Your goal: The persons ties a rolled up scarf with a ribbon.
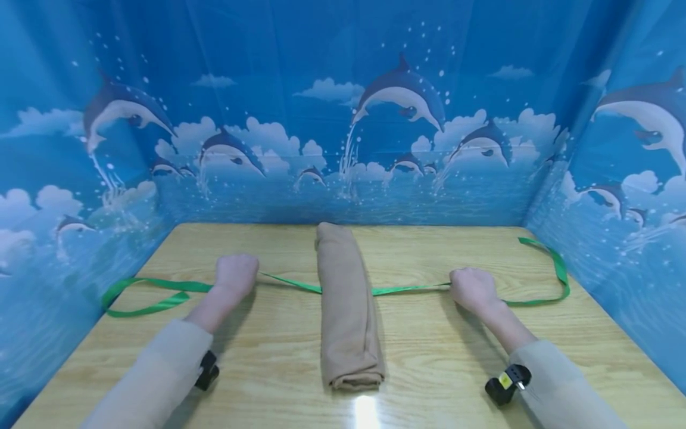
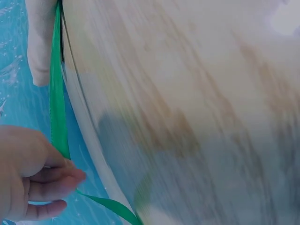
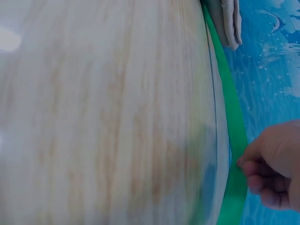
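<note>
A folded brown cloth lies lengthwise down the middle of the table, rolled into a long narrow bundle. Across its line runs a green ribbon, which passes out of sight at the bundle and comes out on both sides. My left hand pinches the ribbon left of the cloth, thumb against fingers in the left wrist view. On the other side my right hand pinches it too, and the stretch between the hands looks nearly straight. Loose ribbon ends curl outward beyond each hand.
The wooden table has a blue dolphin-print curtain behind it and at both sides. The left loose end reaches past the table's left edge. The right loose end curves near the right edge.
</note>
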The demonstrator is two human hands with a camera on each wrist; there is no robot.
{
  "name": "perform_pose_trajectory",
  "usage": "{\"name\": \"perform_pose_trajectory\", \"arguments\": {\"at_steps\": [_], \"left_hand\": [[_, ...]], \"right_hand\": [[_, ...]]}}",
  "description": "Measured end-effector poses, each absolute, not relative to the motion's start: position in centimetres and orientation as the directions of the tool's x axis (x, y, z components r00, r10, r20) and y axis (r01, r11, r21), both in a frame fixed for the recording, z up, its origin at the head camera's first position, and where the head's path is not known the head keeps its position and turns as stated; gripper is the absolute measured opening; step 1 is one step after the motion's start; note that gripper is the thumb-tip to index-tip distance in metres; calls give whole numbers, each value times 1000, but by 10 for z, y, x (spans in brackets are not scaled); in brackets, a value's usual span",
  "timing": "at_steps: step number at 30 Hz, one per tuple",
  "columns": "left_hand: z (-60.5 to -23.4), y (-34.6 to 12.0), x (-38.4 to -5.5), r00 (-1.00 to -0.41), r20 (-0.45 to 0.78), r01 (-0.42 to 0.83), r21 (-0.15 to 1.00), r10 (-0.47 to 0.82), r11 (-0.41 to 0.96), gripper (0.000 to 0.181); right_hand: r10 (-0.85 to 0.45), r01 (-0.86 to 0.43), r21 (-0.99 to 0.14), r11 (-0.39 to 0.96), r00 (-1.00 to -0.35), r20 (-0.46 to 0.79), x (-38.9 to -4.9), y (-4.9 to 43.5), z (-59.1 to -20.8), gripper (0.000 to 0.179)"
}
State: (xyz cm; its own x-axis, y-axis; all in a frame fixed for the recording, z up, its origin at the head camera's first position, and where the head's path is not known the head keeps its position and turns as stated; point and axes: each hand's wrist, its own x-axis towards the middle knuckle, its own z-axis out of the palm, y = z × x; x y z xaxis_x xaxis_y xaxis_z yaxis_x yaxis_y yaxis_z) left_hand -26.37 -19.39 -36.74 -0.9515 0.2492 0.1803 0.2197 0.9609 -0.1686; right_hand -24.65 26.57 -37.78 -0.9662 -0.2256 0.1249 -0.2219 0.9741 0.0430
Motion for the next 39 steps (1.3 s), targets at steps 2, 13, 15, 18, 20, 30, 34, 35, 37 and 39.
{"name": "perform_pose_trajectory", "arguments": {"at_steps": [2,13,15,18,20,30,34,35,37,39], "left_hand": [[-366,-194,-263,-963,171,188,-135,210,973,26],[-358,-193,-262,-977,173,119,-42,125,992,24],[-357,-193,-262,-977,178,115,-25,117,993,24],[-356,-192,-261,-978,186,100,15,96,995,26],[-355,-191,-261,-976,200,97,45,86,994,28],[-354,-187,-260,-958,285,83,147,38,986,30],[-352,-187,-260,-952,307,83,191,21,978,29],[-352,-186,-260,-950,312,86,201,19,976,29],[-351,-186,-260,-948,317,86,219,13,972,29],[-350,-186,-260,-944,331,89,233,7,969,29]], "right_hand": [[-198,-197,22,980,-973,119,-247,267,-378,27],[-169,-193,-98,976,-963,210,-250,267,-376,21],[-166,-201,-139,970,-958,233,-250,266,-374,22],[-160,-218,-196,956,-948,276,-249,266,-373,25],[-161,-237,-230,944,-938,307,-249,265,-373,26],[-149,-283,-266,921,-891,430,-251,263,-373,25],[-123,-261,-295,919,-902,415,-252,262,-373,29],[-119,-260,-301,918,-902,414,-252,262,-372,30],[-110,-257,-324,910,-905,410,-252,261,-372,33],[-96,-255,-359,898,-909,406,-252,260,-371,35]]}}
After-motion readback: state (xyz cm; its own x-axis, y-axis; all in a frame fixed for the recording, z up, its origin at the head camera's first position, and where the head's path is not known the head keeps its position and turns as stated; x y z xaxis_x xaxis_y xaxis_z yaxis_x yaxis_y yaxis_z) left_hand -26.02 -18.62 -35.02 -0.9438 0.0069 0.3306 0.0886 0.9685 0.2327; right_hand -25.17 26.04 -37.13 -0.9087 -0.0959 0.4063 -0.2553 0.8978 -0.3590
